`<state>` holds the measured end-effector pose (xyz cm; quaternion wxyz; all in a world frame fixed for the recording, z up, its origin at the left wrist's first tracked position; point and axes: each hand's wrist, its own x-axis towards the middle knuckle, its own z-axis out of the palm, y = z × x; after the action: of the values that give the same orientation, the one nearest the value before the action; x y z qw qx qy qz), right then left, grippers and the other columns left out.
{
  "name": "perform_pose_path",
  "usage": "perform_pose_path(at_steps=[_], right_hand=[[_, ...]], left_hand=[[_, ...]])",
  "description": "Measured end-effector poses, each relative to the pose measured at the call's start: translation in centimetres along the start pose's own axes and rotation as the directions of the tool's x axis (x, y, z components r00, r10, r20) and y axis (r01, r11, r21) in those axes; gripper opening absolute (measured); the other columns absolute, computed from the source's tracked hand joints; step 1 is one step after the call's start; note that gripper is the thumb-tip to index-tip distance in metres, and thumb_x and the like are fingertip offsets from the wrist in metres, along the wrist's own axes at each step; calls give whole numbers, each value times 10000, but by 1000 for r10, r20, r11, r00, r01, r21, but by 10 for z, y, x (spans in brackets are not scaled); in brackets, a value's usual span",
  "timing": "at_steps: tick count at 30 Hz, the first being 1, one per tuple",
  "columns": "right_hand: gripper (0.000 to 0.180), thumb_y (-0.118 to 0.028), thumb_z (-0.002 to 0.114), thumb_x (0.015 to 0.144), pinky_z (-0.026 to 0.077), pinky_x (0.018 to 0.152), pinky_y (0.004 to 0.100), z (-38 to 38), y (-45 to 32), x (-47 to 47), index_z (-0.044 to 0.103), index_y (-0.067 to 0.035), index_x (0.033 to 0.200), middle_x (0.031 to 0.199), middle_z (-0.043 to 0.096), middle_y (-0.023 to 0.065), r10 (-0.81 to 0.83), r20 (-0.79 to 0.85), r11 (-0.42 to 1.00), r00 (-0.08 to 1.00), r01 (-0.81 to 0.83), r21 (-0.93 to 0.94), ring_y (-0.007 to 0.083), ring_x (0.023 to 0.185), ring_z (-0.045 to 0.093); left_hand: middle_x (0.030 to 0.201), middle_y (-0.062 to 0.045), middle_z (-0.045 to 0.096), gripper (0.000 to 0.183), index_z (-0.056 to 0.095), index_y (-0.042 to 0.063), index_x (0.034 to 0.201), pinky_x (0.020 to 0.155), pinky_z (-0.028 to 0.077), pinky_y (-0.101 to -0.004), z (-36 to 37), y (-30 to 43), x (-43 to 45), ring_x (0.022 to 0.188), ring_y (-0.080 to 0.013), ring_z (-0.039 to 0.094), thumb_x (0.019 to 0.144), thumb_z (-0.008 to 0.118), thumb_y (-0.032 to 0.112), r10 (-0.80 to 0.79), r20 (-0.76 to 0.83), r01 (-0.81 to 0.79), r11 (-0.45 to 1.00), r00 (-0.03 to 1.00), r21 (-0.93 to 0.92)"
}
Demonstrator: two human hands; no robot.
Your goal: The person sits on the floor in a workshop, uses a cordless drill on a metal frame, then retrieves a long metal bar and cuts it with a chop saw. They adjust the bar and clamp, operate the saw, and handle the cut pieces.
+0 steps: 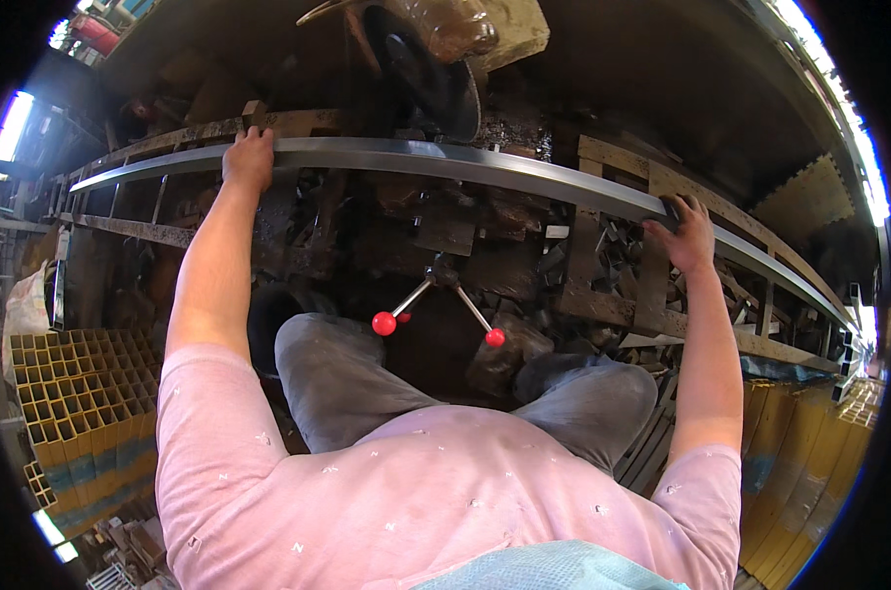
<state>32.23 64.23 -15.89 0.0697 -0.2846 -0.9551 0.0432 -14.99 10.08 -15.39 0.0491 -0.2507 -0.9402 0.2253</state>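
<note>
A long bare metal bar, apparently a square or rectangular tube, runs crosswise in front of me from far left to far right. Its curve comes at least partly from the lens. My left hand grips it left of the middle, fingers over the far side. Further right, my right hand holds the same bar, with the thumb on the near side and the fingers over the top. Just beyond the bar's middle stands a dark round blade or disc on a machine; its lower rim comes close to the bar.
A spoked handle with red ball knobs juts up between my knees. Rusty metal frames flank the machine, with offcuts in the right one. Stacked yellow rectangular tubes stand at left, and yellow stock lies at right.
</note>
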Motion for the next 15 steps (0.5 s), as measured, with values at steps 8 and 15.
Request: perform_pose_path(at_steps=[8, 15], right_hand=[[608, -394, 915, 746, 488, 1043, 499, 13, 9, -1, 719, -60, 1214, 1250, 653, 169, -72, -128, 997, 989, 75, 19, 414, 1220, 586], [640, -393, 924, 735, 472, 1073, 499, 18, 12, -1, 705, -54, 1232, 1286, 646, 187, -79, -136, 996, 988, 82, 20, 420, 1261, 571]], left_hand=[[1341, -156, 627, 372, 628, 96, 1258, 988, 603, -479, 7, 1, 12, 1269, -364, 640, 898, 715, 56, 55, 14, -56, 997, 998, 50], [1321, -167, 618, 368, 609, 78, 1229, 953, 622, -476, 15, -6, 15, 1248, -382, 640, 882, 719, 26, 77, -39, -75, 995, 996, 64]])
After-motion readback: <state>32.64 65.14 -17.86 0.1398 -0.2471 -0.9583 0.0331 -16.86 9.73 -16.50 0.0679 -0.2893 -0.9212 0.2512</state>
